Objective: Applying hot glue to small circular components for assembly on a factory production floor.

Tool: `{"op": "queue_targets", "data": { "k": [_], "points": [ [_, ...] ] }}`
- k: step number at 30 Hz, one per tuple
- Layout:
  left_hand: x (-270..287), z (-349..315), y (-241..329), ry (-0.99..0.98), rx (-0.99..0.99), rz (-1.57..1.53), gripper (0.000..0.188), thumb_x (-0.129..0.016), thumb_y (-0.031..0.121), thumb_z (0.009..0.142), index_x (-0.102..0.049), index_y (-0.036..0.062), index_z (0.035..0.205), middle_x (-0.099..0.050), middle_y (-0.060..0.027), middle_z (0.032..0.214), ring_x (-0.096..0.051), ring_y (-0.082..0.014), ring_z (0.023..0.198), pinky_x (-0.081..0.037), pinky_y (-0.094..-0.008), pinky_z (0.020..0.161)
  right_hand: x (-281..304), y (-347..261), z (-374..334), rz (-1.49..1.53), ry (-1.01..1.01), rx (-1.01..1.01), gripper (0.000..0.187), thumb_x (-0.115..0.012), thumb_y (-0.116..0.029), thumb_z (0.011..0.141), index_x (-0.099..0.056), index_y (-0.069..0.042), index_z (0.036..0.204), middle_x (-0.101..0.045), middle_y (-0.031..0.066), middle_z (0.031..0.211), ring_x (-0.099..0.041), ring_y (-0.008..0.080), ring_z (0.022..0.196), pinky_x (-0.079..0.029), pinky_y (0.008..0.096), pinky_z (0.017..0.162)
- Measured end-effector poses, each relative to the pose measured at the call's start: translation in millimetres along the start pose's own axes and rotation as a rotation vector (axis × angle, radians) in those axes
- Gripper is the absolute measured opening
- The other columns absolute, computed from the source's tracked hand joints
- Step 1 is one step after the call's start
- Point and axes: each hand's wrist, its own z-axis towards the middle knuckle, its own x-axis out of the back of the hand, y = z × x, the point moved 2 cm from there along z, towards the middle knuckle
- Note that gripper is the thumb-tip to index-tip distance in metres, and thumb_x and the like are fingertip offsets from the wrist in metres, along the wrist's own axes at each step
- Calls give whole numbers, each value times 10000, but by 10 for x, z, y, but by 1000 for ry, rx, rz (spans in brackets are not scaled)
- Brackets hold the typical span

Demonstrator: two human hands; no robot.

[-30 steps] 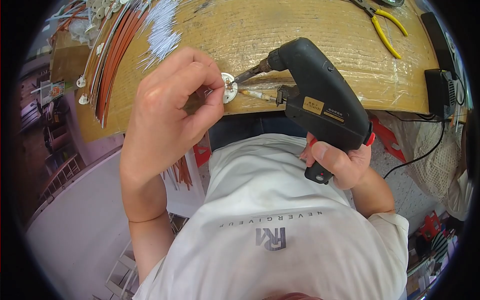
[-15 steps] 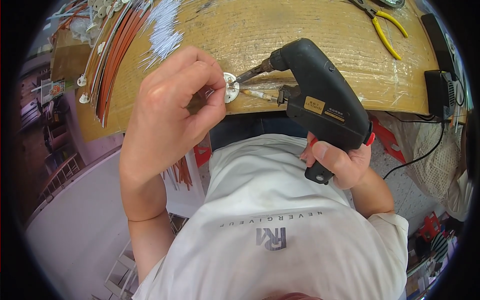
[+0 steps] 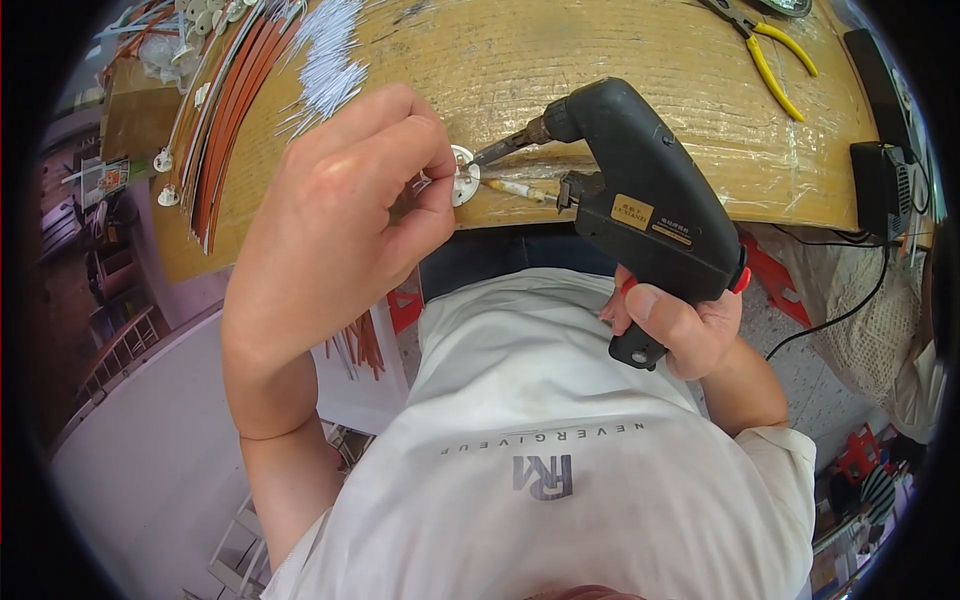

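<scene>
My right hand (image 3: pixel 680 325) is wrapped around the handle of a black soldering gun (image 3: pixel 650 180) with a red trigger. Its metal tip reaches left to a small round white disc (image 3: pixel 466 178) near the table's front edge. A thin pale rod below the tip also points at the disc from the front of the gun. My left hand (image 3: pixel 350 205) is at the disc's left side, thumb and fingertips pinched together. Something thin and pale shows faintly between the fingers, mostly hidden by them. The hand covers part of the disc's left edge.
A pile of thin white wires (image 3: pixel 335 65) lies beyond my left hand, with brown-red strips (image 3: pixel 235 110) left of it. Yellow-handled pliers (image 3: pixel 770 65) rest at the far right. A black power box (image 3: pixel 880 190) with a cord stands at the right edge.
My left wrist and forearm have swung slightly left, while the pinched fingertips stay by the disc. The soldering gun and my right hand are almost unmoved.
</scene>
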Motion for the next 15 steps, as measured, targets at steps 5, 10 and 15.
{"op": "queue_targets", "data": {
  "k": [5, 10, 15],
  "points": [
    [6, 19, 11, -21, -7, 32, 149, -660, -128, 749, -590, -27, 833, -621, -86, 892, -616, -175, 705, -504, -280, 652, 0, 26, -2, 31, 7, 6, 452, -613, -94, 859, -527, 70, 1272, -667, 152, 904, -677, 184, 687, -602, 357, 693],
    [0, 23, 12, -28, -19, 65, 156, -659, -134, 743, -587, -30, 833, -616, -91, 886, -620, -190, 718, -508, -284, 659, -2, 27, 9, 32, -1, 14, 473, -614, -86, 854, -517, 65, 1292, -667, 152, 889, -676, 183, 684, -601, 357, 693],
    [-2, 19, 4, -22, -20, 45, 160, -662, -134, 738, -590, -28, 835, -617, -89, 889, -622, -191, 722, -511, -282, 662, 5, 31, 5, 12, -10, 12, 488, -620, -85, 851, -511, 60, 1303, -666, 153, 890, -677, 182, 686, -602, 357, 695]
  ]
}}
